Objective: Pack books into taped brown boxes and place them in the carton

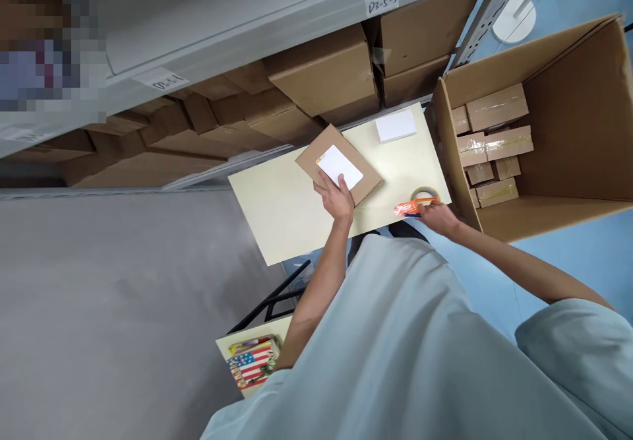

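- The left hand (pixel 337 197) rests on a labelled cardboard box (pixel 321 153), mid-surface (pixel 262 209) (whether its fingers grip, I cannot tell).
- The right hand (pixel 437 218) has its fingers closed on an orange item (pixel 406 209), beside a tape roll (pixel 424 190).
- White labels (pixel 396 125) lie far right.
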A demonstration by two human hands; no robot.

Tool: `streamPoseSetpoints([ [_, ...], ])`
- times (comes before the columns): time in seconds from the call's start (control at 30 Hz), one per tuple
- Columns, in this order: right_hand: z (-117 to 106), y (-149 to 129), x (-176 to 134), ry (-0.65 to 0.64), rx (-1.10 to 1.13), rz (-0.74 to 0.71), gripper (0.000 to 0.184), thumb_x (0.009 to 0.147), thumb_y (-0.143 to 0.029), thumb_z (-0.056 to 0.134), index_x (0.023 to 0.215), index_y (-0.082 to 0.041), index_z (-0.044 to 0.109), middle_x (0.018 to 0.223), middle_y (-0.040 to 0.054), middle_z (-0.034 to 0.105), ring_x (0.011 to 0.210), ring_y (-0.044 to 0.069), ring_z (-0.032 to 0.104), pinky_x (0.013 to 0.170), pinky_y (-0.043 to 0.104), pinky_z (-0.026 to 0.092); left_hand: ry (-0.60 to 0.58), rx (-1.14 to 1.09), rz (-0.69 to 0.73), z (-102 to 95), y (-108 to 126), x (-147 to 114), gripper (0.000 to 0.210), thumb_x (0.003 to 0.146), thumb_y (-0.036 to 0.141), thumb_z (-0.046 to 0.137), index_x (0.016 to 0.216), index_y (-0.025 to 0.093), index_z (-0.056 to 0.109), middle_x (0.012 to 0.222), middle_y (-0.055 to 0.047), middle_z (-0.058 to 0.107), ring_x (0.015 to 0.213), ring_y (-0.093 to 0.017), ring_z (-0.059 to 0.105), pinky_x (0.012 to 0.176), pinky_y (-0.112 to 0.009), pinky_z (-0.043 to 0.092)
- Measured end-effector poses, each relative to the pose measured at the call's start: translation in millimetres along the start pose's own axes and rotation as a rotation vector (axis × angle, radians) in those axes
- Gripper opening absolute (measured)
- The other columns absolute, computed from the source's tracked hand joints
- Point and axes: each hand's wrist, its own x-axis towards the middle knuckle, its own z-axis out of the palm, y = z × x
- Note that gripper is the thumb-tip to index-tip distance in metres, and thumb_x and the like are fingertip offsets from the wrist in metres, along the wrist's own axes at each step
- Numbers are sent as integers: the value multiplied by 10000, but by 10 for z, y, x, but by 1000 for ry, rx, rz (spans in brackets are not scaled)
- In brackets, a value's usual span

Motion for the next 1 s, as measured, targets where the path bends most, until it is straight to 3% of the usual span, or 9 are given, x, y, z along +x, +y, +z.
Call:
streamPoseSetpoints([
  [0.1,-80,445,-138,38,-52,18,459,1128,-430,523,1324,-28,627,1059,284,814,1038,376,781,941,407,495,-94,17,69,-49,-40,24,736,1012,643,646,1609,226,545,1680,-259,394,1396,-414,639,1058,-488,579],
  [0.2,-239,598,35,68,-84,7,443,1133,-402,501,1323,-19,617,1090,291,808,1062,378,774,974,415,478,-210,42,135,-91,-70,54,745,1007,648,642,1620,238,537,1715,-256,362,1427,-428,609,1042,-504,586],
  [0.4,-462,214,721,98,-46,13,454,1115,-312,498,1412,28,552,1137,310,801,1084,375,788,1020,441,465,-325,43,183,-233,-123,208,863,939,668,715,1654,230,510,1720,-256,384,1438,-439,599,1072,-526,575],
  [0.5,-398,9,814,90,-48,-28,431,1109,-262,471,1399,45,557,1103,300,806,1053,367,799,1033,453,472,-387,163,267,-346,-179,339,834,995,657,623,1680,207,469,1740,-271,349,1507,-446,541,1142,-564,533],
  [0.6,-272,-222,786,84,-73,-101,407,1072,-140,452,1397,83,555,1064,298,803,1013,357,803,1024,467,486,-429,286,364,-402,-215,412,797,1053,593,539,1701,148,411,1766,-286,311,1614,-435,406,1278,-605,393],
  [0.7,-151,-575,757,84,-83,-218,436,997,-9,457,1408,94,559,1046,281,802,978,325,803,1037,476,491,-364,257,384,-363,-202,402,722,1075,495,541,1685,132,411,1748,-267,376,1654,-398,346,1351,-578,287],
  [0.77,-84,-833,748,83,-67,-276,468,972,35,452,1423,86,562,1034,256,807,957,300,803,1051,480,496,-229,135,309,-311,-173,393,632,1099,413,515,1670,163,416,1683,-241,479,1563,-349,503,1323,-515,364],
  [0.87,-4,-1102,731,59,-26,-277,483,984,32,442,1453,78,549,1026,233,811,951,284,802,1015,463,530,16,-84,113,-254,-126,452,531,1111,268,452,1637,192,434,1417,-165,682,1199,-224,767,1137,-381,550],
  [1.0,47,-1169,701,59,-12,-255,510,990,38,411,1486,90,515,1020,228,804,937,280,800,980,455,546,100,-185,-22,-241,-86,586,545,1014,170,578,1556,196,525,1146,-72,782,965,-166,803,1026,-317,598],
])
